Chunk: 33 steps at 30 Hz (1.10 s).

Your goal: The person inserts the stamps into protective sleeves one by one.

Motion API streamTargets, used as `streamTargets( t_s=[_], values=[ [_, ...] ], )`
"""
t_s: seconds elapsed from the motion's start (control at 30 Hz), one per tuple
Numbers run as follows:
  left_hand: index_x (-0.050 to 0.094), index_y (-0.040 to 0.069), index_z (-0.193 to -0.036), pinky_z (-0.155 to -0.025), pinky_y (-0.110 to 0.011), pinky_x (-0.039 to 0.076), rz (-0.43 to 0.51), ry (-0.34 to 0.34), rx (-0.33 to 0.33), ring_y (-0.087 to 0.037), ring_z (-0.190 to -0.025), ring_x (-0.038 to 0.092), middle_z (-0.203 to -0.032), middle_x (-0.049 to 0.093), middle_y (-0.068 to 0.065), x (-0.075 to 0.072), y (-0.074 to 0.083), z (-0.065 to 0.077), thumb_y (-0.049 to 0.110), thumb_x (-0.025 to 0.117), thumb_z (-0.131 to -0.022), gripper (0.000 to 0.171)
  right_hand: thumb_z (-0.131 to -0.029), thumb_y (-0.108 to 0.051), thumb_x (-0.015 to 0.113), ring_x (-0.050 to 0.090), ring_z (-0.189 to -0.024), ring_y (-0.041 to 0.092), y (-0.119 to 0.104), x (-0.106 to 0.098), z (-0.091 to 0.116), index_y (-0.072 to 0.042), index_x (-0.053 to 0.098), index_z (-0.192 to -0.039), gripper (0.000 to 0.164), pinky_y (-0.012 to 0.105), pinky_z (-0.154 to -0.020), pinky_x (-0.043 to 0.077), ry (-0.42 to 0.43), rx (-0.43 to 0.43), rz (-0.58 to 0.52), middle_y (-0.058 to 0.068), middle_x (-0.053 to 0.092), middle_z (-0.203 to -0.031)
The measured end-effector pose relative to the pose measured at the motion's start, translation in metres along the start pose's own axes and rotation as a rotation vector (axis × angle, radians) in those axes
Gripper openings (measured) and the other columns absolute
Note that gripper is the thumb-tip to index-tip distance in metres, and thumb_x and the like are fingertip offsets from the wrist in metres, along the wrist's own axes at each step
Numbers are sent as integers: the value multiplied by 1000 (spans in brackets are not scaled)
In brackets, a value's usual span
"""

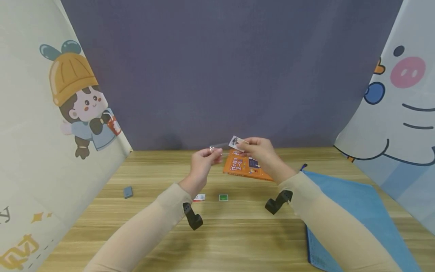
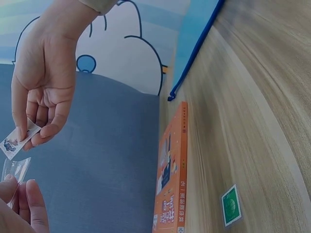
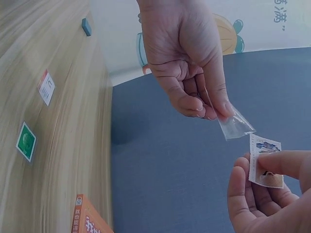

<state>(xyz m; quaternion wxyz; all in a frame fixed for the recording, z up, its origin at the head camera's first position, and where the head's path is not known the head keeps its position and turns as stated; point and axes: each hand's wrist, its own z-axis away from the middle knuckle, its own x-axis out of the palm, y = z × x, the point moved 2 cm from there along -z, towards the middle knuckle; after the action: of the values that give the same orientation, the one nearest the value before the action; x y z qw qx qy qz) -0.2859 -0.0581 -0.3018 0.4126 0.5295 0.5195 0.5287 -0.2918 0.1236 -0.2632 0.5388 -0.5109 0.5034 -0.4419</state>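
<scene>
In the head view my left hand [image 1: 203, 166] pinches a small clear plastic sleeve [image 3: 234, 125] between thumb and fingers. My right hand [image 1: 259, 153] pinches a postage stamp [image 3: 265, 162] with perforated white edges and a printed picture. Both hands are raised above the table, and the stamp is close to the sleeve's end in the right wrist view. Below them, a green stamp [image 1: 223, 197] lies on the wood. Beside it is a small white and red stamp-like piece [image 3: 46, 88], partly covered by my left wrist in the head view.
An orange book [image 1: 244, 168] lies behind and under the right hand. On the right is a blue zip pouch [image 1: 353, 204], partly under the right forearm. A small grey-blue block [image 1: 127, 192] rests at the left of the wooden table [image 1: 163, 241].
</scene>
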Motion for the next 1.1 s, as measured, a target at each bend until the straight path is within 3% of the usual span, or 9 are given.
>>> streamTargets(
  t_s=[0.4,0.63,0.87,1.1],
  values=[
    [69,-3,-99,-90,-39,58,4,15,-10,-9,-70,65,-102,69,-23,1,0,1,12,73,-86,21,-91,-12,68,67,-81,13,1,0,1,5,59,-119,34,22,-78,59,-4,4,2,9,69,-99],
    [69,-3,-98,-84,-35,60,43,6,3,-12,-72,65,-87,70,-8,2,0,1,9,73,-85,18,-91,-14,68,67,-79,11,4,0,-1,3,61,-116,31,22,-79,58,4,9,28,6,70,-96],
    [69,-2,-101,-73,-24,60,49,-10,17,-21,-81,67,-85,69,-7,3,0,1,10,73,-86,20,-92,-20,68,68,-78,10,7,0,-4,-1,63,-113,29,29,-90,56,8,37,66,10,69,-109],
    [69,-3,-104,-73,-25,60,49,-5,20,-10,-71,63,-83,68,-2,5,0,1,11,73,-86,23,-93,-19,67,69,-82,13,8,4,-3,0,63,-114,29,30,-89,57,-9,57,59,16,67,-118]
  ],
)
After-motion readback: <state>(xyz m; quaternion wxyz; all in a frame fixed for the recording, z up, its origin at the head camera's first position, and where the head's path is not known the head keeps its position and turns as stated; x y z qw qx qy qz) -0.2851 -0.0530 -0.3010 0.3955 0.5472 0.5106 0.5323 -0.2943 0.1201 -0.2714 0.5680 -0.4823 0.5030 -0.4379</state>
